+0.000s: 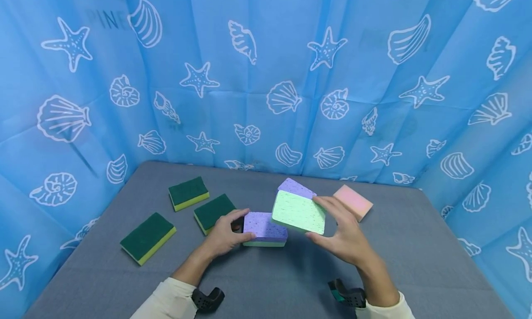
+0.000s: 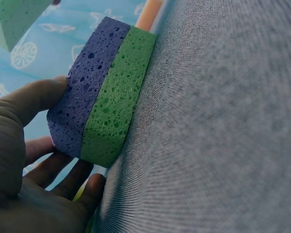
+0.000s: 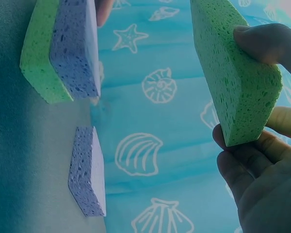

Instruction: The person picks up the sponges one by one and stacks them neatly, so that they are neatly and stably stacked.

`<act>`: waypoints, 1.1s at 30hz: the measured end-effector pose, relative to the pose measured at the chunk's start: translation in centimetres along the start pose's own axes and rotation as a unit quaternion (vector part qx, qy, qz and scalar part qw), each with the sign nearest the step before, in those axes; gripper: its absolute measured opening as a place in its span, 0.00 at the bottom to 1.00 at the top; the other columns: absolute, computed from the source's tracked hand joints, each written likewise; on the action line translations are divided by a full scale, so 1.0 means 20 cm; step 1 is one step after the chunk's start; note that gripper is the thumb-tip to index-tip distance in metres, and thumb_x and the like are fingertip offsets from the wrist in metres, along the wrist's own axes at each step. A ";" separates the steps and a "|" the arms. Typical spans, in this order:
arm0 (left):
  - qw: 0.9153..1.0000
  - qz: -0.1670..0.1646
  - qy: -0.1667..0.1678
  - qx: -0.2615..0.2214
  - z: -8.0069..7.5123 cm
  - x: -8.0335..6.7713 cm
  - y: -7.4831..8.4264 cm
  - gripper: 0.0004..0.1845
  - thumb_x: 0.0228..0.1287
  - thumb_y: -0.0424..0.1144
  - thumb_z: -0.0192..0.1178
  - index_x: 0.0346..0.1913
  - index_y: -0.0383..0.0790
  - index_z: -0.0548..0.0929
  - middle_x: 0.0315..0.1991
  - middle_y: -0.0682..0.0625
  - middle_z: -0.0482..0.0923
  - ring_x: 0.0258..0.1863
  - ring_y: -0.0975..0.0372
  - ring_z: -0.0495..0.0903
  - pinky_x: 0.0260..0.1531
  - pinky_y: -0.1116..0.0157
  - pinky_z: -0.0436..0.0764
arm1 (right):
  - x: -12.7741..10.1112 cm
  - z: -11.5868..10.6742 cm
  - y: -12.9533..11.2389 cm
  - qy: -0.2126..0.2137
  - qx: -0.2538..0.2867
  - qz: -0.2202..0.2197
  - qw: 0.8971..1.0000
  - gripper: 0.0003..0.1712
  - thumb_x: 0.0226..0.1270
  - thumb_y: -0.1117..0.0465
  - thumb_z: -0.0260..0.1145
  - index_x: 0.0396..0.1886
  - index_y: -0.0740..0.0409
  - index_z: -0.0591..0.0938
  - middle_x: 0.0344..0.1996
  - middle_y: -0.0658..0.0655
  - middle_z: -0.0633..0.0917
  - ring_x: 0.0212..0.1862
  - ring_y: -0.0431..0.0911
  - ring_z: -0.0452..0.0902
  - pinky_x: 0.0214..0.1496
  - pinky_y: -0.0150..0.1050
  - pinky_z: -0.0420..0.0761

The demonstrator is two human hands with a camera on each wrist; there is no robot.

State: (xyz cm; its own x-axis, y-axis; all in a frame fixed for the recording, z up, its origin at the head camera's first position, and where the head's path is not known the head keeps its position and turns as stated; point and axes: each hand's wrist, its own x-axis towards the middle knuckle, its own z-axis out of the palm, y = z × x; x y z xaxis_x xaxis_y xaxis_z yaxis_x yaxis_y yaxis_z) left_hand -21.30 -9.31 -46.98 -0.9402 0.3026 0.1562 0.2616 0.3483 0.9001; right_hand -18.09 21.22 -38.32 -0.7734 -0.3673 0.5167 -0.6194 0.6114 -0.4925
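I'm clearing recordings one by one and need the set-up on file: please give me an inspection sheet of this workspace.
Surface: grey table, cloth-like texture.
Job's things: purple-green block, purple side up, seemingly resting on the table; green sponge, raised.
Clutter: only other sponges: purple sponge beyond the green one, three dark-green sponges on the left, pink sponge on the right.
Grips: left grip holds the purple-green block at one end; right grip holds the green sponge; black wristbands on both arms.
Cables: nothing seen.
Surroundings: blue curtain with white shells and starfish.
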 end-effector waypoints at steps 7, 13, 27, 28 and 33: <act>1.000 -0.001 0.000 0.003 0.00 0.01 0.00 0.39 0.55 0.43 0.73 0.67 0.32 0.70 0.63 0.41 0.70 0.59 0.50 0.70 0.54 0.50 0.73 | 0.02 0.04 0.01 -0.011 0.016 -0.014 1.000 0.45 0.45 0.59 0.81 0.65 0.63 0.73 0.58 0.56 0.75 0.58 0.51 0.70 0.55 0.55 0.71; 1.000 -0.008 -0.005 0.010 0.00 0.01 0.00 0.38 0.56 0.43 0.72 0.67 0.33 0.70 0.63 0.40 0.69 0.59 0.50 0.70 0.54 0.50 0.73 | 0.04 0.08 0.02 -0.017 0.030 -0.023 0.999 0.45 0.46 0.58 0.80 0.65 0.61 0.73 0.59 0.55 0.75 0.59 0.50 0.70 0.55 0.56 0.70; 1.000 0.006 -0.009 -0.004 0.00 0.01 -0.01 0.38 0.55 0.42 0.71 0.67 0.31 0.70 0.61 0.41 0.71 0.56 0.51 0.72 0.52 0.50 0.75 | 0.09 0.16 0.02 -0.050 0.069 -0.010 0.996 0.44 0.51 0.55 0.79 0.67 0.60 0.71 0.62 0.58 0.73 0.62 0.52 0.66 0.59 0.61 0.67; 1.000 0.008 -0.009 -0.004 0.00 0.01 -0.01 0.38 0.55 0.42 0.71 0.67 0.31 0.70 0.61 0.41 0.71 0.56 0.50 0.72 0.52 0.50 0.75 | 0.10 0.16 0.02 -0.051 0.069 -0.009 0.996 0.44 0.51 0.54 0.79 0.67 0.60 0.71 0.62 0.58 0.73 0.62 0.52 0.66 0.59 0.61 0.67; 1.000 0.020 -0.007 -0.003 0.00 0.01 -0.02 0.39 0.54 0.44 0.71 0.66 0.30 0.70 0.61 0.40 0.71 0.56 0.50 0.73 0.51 0.51 0.76 | 0.12 0.19 0.03 -0.054 0.077 -0.013 0.995 0.44 0.50 0.55 0.79 0.67 0.60 0.72 0.61 0.56 0.74 0.62 0.51 0.67 0.59 0.59 0.67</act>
State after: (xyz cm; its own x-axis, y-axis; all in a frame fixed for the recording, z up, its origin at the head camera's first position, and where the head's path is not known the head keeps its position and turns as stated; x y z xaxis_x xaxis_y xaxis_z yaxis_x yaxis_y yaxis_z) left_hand -21.52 -9.43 -47.22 -0.9258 0.3285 0.1872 0.2984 0.3306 0.8954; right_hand -20.86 18.10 -40.07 -0.7617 -0.4604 0.4559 -0.6462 0.4893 -0.5856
